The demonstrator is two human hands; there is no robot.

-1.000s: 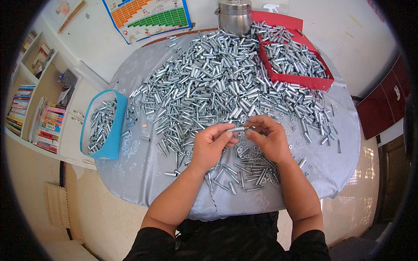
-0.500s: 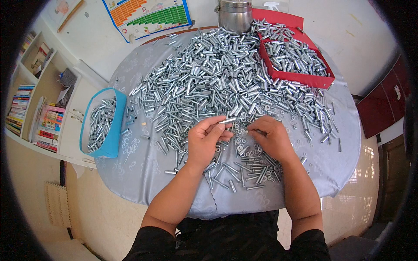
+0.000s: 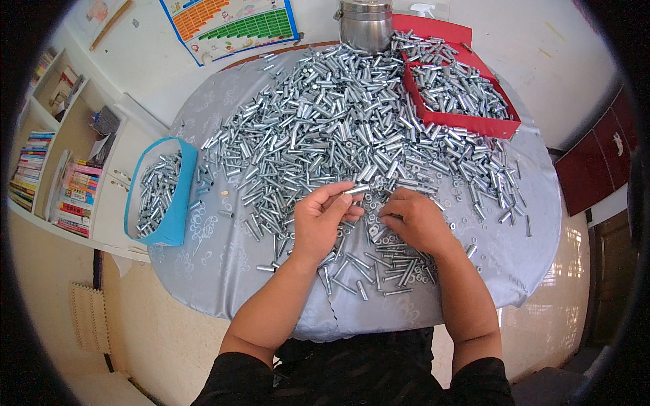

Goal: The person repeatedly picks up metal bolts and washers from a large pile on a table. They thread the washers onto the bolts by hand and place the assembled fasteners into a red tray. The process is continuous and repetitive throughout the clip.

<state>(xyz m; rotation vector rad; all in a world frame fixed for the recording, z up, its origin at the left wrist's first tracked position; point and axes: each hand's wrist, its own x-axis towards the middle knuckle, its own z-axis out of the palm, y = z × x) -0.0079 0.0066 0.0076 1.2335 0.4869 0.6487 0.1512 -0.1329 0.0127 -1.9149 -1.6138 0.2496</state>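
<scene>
My left hand (image 3: 319, 223) is closed with thumb and fingers around a shiny metal sleeve (image 3: 359, 189), whose end points to the right. Just right of it, my right hand (image 3: 421, 222) is bent low over loose washers (image 3: 374, 231), its fingertips drawn together. What they pinch, if anything, is too small to make out. Between and below my wrists lie silver bolts (image 3: 406, 272) and more small rings. Beyond both hands spreads a large heap of metal sleeves and bolts (image 3: 318, 122).
A blue box (image 3: 177, 215) of metal fasteners stands at the table's left. At the back right is a red box (image 3: 467, 124) filled with similar parts, beside a steel pot (image 3: 365, 27). A grey satin cloth (image 3: 203, 277) covers the round table. Bookshelves (image 3: 57, 155) line the left wall.
My right hand has shifted slightly left and down among the washers. The left hand keeps its hold on the sleeve, barely moving.
</scene>
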